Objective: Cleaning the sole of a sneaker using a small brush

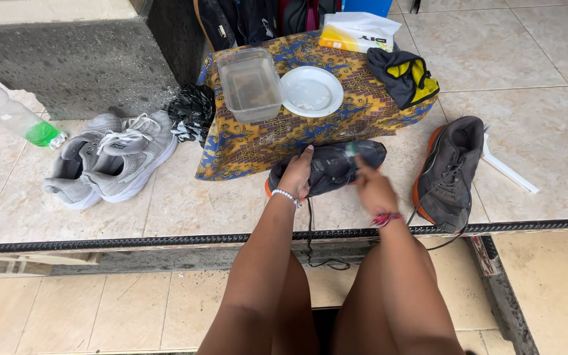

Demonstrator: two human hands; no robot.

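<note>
My left hand grips the heel end of a dark grey shoe with an orange sole, which lies on its side on the tiled step. My right hand is blurred and rests against the shoe's upper near the toe, closed on a small greenish thing that I cannot make out. A black lace hangs from the shoe over the step's edge. The matching dark shoe lies to the right, apart from both hands.
A patterned cloth covers a low stand holding a clear plastic tub, a white plate, a black-and-yellow cloth and a white packet. Grey sneakers, a black bag and a plastic bottle lie left. A white stick lies right.
</note>
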